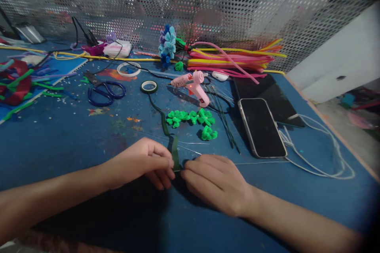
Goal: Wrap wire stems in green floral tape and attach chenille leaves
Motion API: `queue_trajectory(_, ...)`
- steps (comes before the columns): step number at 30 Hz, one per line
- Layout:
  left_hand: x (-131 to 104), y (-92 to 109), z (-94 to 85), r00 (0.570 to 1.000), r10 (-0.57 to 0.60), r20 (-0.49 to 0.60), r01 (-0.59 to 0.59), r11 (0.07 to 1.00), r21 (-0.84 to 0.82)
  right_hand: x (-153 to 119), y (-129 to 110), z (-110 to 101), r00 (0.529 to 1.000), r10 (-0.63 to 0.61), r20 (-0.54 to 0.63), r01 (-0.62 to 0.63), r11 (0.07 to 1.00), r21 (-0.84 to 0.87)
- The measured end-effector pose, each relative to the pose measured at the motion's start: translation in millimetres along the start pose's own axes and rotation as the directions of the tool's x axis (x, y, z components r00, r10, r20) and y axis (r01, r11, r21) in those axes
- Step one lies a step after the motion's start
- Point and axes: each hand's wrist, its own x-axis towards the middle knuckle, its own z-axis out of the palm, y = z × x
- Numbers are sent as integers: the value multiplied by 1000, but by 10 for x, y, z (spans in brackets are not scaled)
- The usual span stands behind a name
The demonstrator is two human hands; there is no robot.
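While one blue counter (65, 142) is spreading under everything, two forearms are reaching in toward each other, and both hands are working nearer the wearer than the pink glue gun (194, 84). The right hand (218, 184) is lying palm down with its fingers curling closed; whatever it is gripping is hidden. The left hand (142, 164) is turning sideways, thumb and forefinger pinching the end of one dark green strip (175, 151).

Behind the gun and to its right, one bundle of pink, yellow and orange pipe cleaners (231, 62) is lying, its stems overlapping too much for counting. One dark flat slab (276, 95) is resting right of the gun, with one phone (263, 128) partly overlapping it. One pair of scissors (103, 84) is lying open left of the gun. Behind the gun, one blue and purple flower cluster (169, 45) is leaning near the mesh (133, 4). Nearer than the gun, what look like four green fuzzy flowers (206, 116) are sitting, three in a row and one just below. Left of the gun, one tape roll (142, 89) is feeding the strip toward the left hand.
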Motion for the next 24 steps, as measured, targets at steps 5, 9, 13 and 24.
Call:
queue_trajectory(5, 2, -9, -4, 1000, 21, -18, -21, 1000, 15, 3, 2, 18, 1000, 3, -20, -3, 1000, -6)
queue_trajectory(9, 12, -17, -4, 999, 35, -30, -34, 999, 32, 9, 0, 22, 1000, 12, -16, -12, 1000, 2)
queue_trajectory(13, 7, -12, 7, 999, 28, -43, -27, 999, 20, 35, 2, -7, 999, 28, 33, -29, 999, 15)
queue_trajectory(24, 14, 3, 28, 998, 29, -60, -30, 999, -18, 54, -10, 1, 993, 84, 85, -86, 996, 21)
